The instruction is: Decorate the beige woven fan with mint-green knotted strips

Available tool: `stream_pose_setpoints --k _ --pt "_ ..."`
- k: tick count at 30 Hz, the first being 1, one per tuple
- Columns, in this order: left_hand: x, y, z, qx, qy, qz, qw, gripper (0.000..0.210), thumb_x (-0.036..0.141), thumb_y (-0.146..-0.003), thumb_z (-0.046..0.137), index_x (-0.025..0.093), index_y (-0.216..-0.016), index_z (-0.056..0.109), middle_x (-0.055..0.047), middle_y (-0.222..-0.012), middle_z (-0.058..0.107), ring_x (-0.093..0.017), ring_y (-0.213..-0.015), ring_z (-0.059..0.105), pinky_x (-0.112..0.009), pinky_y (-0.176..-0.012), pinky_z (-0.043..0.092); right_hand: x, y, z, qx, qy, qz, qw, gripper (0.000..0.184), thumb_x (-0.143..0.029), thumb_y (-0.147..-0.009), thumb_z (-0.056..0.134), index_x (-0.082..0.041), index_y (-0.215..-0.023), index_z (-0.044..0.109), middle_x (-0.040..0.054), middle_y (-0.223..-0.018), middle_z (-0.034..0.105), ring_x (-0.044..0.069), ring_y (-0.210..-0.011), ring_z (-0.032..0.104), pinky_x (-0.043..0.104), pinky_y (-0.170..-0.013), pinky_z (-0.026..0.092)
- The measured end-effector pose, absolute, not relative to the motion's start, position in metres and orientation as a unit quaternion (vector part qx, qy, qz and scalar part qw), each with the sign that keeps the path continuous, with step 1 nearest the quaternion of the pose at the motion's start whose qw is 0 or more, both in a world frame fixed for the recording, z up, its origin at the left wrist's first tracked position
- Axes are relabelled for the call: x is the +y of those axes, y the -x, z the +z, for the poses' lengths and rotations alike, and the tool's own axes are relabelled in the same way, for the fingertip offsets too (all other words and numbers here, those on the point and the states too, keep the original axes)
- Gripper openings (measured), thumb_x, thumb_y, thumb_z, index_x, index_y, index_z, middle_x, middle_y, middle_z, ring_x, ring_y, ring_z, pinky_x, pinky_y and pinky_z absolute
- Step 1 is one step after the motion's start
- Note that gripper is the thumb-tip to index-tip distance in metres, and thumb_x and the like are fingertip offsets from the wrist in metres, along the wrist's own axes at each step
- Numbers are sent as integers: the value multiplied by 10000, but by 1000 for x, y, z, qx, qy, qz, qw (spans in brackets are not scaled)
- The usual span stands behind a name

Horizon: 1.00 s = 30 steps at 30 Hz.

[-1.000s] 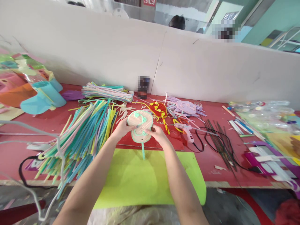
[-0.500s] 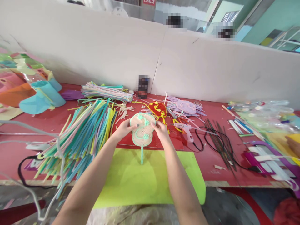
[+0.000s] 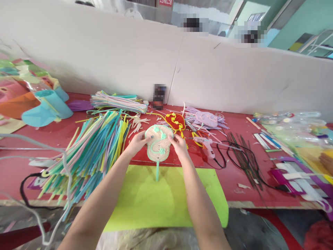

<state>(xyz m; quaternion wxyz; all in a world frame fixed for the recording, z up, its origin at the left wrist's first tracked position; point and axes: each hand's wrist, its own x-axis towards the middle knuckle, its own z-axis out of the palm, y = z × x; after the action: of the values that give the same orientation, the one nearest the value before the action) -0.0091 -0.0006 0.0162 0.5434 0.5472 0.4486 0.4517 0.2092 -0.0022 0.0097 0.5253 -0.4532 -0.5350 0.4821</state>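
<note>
A pale pink hand fan [image 3: 153, 143] with a mint-green rim, curled mint trim and small flowers is held up in front of me, its green handle [image 3: 157, 172] pointing down. My left hand [image 3: 139, 142] pinches its left edge, thumb on the front face. On the opposite edge my right hand [image 3: 178, 143] grips it the same way; the fingers behind the fan are hidden. Under the handle lies a lime-green sheet [image 3: 161, 205]. Just behind sits a red fan-shaped piece [image 3: 169, 121] with yellow trim, and a lilac one [image 3: 206, 118] rests on purple stems.
Bundled pipe cleaners [image 3: 96, 149] spread over the left of the red table [image 3: 234, 194]. To the right are a glue gun [image 3: 206, 144], dark rods [image 3: 243, 156] and a purple-white box [image 3: 293, 177]. Another person's hand [image 3: 327, 161] shows at the right edge. A white partition [image 3: 117, 55] stands behind.
The fan has shifted up very slightly, still between both hands. The other person's hand at the right edge has moved a little. All else looks the same.
</note>
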Motion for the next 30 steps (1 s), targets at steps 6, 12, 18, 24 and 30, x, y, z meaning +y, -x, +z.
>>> stream_pose_setpoints --k 6,12,18,24,30 --pt "1 9 15 468 -525 464 539 412 462 -696 689 156 -965 630 -39 -796 677 -163 -679 632 -263 -598 511 0 -209 8 -542 469 455 529 304 -490 -731 647 -195 -803 633 16 -783 655 193 -780 592 295 -720 450" --pt "2 8 12 471 -534 482 510 404 446 -689 703 154 -957 626 -25 -747 669 -165 -678 633 -263 -606 508 0 -208 8 -543 467 453 531 334 -510 -725 647 -194 -831 636 24 -816 672 205 -813 597 302 -738 455" --pt "3 8 12 464 -538 486 510 392 436 -700 701 147 -952 622 -25 -741 662 -161 -680 634 -263 -615 513 -1 -208 8 -540 473 453 529 334 -519 -726 642 -202 -834 642 20 -826 672 205 -815 599 301 -746 456" --pt "3 7 14 466 -529 491 512 409 444 -683 713 145 -947 624 -37 -779 679 -162 -684 639 -265 -617 515 -1 -207 11 -535 477 455 529 329 -508 -726 642 -202 -847 647 31 -854 686 216 -873 614 315 -789 466" --pt "4 9 16 467 -504 519 509 462 459 -671 724 153 -1002 625 -40 -819 682 -180 -743 649 -279 -653 531 -3 -203 10 -537 441 499 517 349 -451 -691 699 -200 -930 660 52 -971 691 216 -928 623 331 -832 473"
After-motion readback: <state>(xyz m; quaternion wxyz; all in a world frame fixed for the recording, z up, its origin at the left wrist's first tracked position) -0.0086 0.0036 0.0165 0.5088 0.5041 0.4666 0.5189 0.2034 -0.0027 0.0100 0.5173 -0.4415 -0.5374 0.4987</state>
